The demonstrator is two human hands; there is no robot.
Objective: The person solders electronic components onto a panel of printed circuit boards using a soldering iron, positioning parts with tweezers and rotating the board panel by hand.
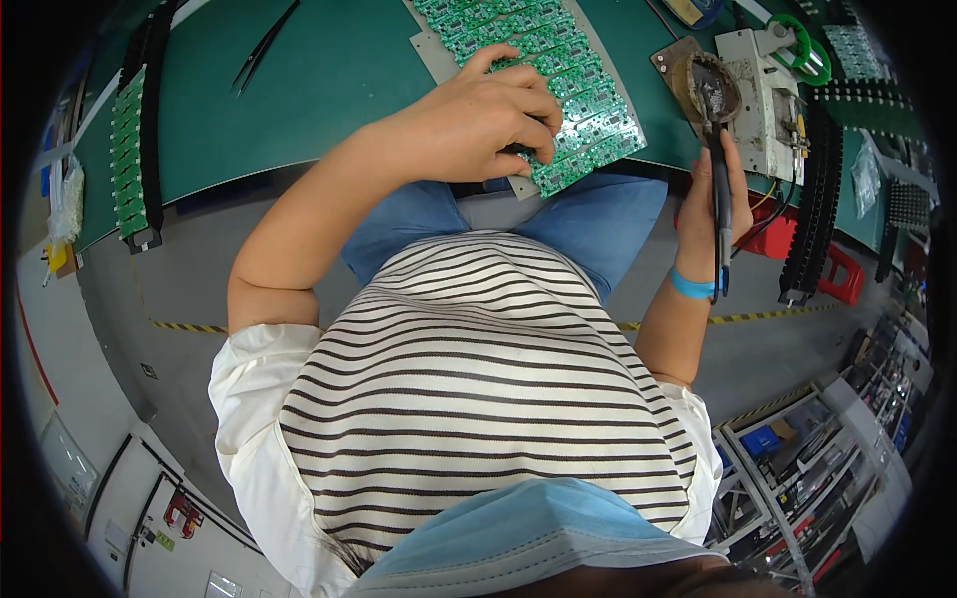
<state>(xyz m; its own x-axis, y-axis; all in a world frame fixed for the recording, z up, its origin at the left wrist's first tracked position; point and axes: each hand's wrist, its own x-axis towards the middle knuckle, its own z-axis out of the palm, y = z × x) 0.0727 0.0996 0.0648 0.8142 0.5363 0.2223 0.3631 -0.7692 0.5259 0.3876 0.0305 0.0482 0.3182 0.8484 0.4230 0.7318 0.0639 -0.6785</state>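
Observation:
A long panel of green circuit boards (583, 100) with pale border strips lies at the front of the table, its near corner reaching past the edge. My left hand (488, 115) is over its left side, fingers bent onto the boards and thumb at the border. A dark patch shows between thumb and forefinger; I cannot make it out. In my right hand (706, 204) is a soldering iron (720, 169) with a black handle, pointing away from me. Its tip end is inside a round, brownish cup (731, 85) holding grey material.
Black tweezers (264, 48) lie at the far left on the green table (219, 120). Beside the cup stands a pale metal unit (763, 120) with a green-rimmed solder reel (809, 62). Black slotted racks (819, 189) flank both sides, the left one beside a green board strip (130, 154).

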